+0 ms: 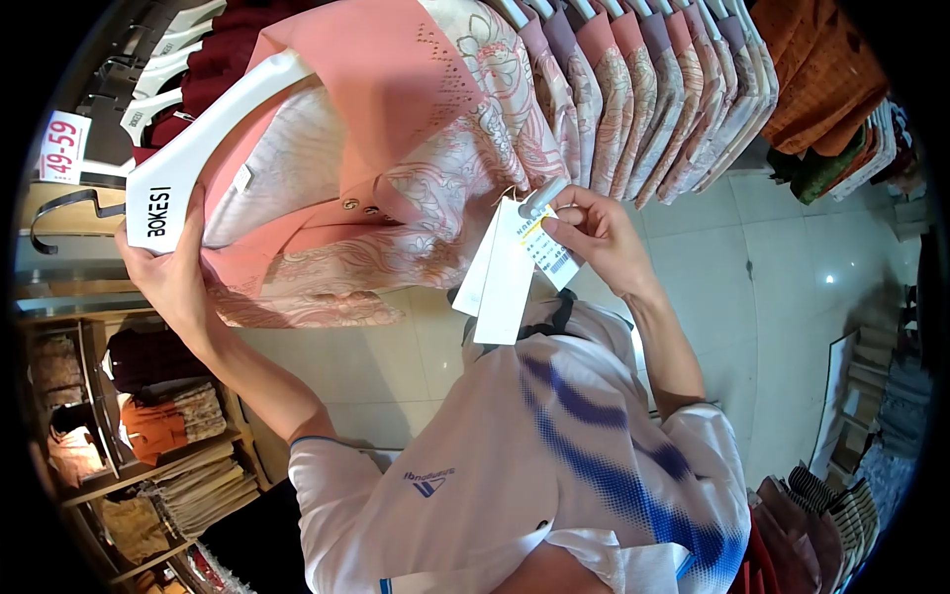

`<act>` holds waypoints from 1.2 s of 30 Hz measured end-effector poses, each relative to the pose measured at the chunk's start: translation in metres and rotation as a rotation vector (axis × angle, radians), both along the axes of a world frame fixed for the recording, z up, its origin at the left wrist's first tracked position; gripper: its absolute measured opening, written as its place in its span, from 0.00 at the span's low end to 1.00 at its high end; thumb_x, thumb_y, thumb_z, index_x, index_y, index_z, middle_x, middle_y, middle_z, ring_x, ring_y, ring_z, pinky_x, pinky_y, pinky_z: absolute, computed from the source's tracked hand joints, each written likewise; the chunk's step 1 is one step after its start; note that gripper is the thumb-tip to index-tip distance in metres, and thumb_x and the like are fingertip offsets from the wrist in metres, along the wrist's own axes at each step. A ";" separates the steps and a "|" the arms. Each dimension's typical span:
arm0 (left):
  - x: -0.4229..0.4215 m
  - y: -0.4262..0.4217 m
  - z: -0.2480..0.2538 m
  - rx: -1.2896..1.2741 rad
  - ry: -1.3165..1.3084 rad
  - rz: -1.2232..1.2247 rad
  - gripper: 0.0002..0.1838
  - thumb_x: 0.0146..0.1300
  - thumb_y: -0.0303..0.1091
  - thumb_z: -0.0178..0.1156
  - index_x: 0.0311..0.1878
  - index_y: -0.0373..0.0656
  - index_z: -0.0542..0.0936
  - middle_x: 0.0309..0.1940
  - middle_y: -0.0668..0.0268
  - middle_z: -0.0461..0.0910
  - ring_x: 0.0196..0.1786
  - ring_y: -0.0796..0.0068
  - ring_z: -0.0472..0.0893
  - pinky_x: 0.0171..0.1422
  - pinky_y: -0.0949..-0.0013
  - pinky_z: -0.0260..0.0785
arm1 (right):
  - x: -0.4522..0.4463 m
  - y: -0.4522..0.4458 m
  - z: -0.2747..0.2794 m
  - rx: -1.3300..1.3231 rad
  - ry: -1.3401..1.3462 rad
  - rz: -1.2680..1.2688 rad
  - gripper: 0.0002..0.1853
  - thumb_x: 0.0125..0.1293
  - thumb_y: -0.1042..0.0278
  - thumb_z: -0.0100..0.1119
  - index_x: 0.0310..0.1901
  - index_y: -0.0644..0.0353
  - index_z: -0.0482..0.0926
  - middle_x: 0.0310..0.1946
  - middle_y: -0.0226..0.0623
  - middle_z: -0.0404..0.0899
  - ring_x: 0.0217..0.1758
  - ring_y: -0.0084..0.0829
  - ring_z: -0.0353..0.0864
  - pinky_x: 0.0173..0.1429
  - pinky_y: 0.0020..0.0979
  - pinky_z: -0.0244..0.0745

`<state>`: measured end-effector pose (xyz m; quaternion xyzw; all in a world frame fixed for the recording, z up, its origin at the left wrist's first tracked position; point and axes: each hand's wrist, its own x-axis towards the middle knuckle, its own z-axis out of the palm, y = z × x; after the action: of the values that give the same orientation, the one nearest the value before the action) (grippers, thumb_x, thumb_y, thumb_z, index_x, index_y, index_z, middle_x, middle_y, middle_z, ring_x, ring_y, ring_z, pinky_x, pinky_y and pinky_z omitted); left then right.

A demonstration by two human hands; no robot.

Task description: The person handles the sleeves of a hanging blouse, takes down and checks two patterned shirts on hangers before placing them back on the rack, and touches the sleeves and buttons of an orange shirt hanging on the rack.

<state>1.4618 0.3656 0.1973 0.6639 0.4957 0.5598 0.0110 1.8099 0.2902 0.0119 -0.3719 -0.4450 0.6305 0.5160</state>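
My left hand (173,272) is closed round the neck of a white hanger (213,144) marked BOKESI, below its dark metal hook. A pink-collared shirt (406,109) with a floral pattern and gold buttons hangs on it, tilted. In my right hand (599,238), the thumb and fingers pinch the white paper tags (510,272) at their upper right. One tag carries a barcode and a yellow stripe. A small grey-white plastic piece (542,198) sits by the fingertips, against the tags. The tags hang from a thin string beside the shirt.
Similar shirts (633,109) hang in a row at the top, with orange garments (821,69) to their right. A 49-59 sign (63,147) is at the upper left. Shelves of folded clothes (203,485) stand lower left. More garments (821,525) are at the lower right, over the tiled floor (772,287).
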 end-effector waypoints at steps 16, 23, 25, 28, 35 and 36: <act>-0.004 -0.014 0.001 0.030 0.011 0.036 0.26 0.47 0.26 0.74 0.46 0.30 0.71 0.35 0.64 0.77 0.38 0.80 0.76 0.47 0.77 0.69 | -0.023 -0.005 -0.015 -0.288 0.380 -0.020 0.18 0.60 0.84 0.57 0.52 0.63 0.69 0.42 0.39 0.83 0.38 0.19 0.82 0.36 0.18 0.77; 0.003 -0.018 0.008 0.046 0.006 0.029 0.26 0.47 0.24 0.73 0.47 0.30 0.71 0.36 0.63 0.78 0.38 0.80 0.76 0.48 0.76 0.69 | -0.036 0.002 -0.065 -0.410 0.396 -0.015 0.20 0.59 0.81 0.59 0.53 0.62 0.69 0.45 0.41 0.81 0.37 0.24 0.83 0.36 0.21 0.81; 0.005 -0.018 0.009 0.046 0.009 0.038 0.25 0.47 0.24 0.73 0.46 0.31 0.70 0.36 0.63 0.78 0.38 0.80 0.77 0.48 0.76 0.69 | -0.041 0.007 -0.068 -0.491 0.483 -0.009 0.19 0.59 0.80 0.59 0.53 0.63 0.69 0.44 0.41 0.81 0.39 0.27 0.84 0.39 0.24 0.82; 0.014 -0.018 0.010 0.060 -0.001 0.022 0.25 0.46 0.24 0.74 0.45 0.31 0.70 0.36 0.62 0.78 0.38 0.80 0.77 0.48 0.77 0.69 | -0.048 0.017 -0.088 -0.566 0.627 -0.007 0.18 0.60 0.78 0.61 0.51 0.65 0.70 0.43 0.42 0.81 0.43 0.36 0.84 0.45 0.32 0.84; 0.023 -0.018 0.012 0.065 -0.023 0.013 0.26 0.46 0.24 0.74 0.45 0.31 0.70 0.36 0.62 0.78 0.38 0.80 0.77 0.48 0.77 0.69 | -0.066 0.041 -0.144 -0.607 0.643 -0.140 0.13 0.59 0.74 0.65 0.45 0.63 0.76 0.39 0.37 0.82 0.40 0.28 0.84 0.43 0.30 0.81; 0.024 -0.018 0.012 0.069 -0.025 0.013 0.26 0.46 0.24 0.74 0.45 0.31 0.70 0.36 0.62 0.78 0.38 0.80 0.77 0.48 0.77 0.69 | -0.067 0.042 -0.144 -0.583 0.567 -0.150 0.14 0.58 0.73 0.66 0.45 0.62 0.77 0.39 0.36 0.82 0.39 0.26 0.83 0.43 0.29 0.80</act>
<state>1.4858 0.3477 0.2098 0.6535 0.4801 0.5851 -0.0093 1.7427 0.3323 -0.1319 -0.3453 -0.0595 0.7684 0.5356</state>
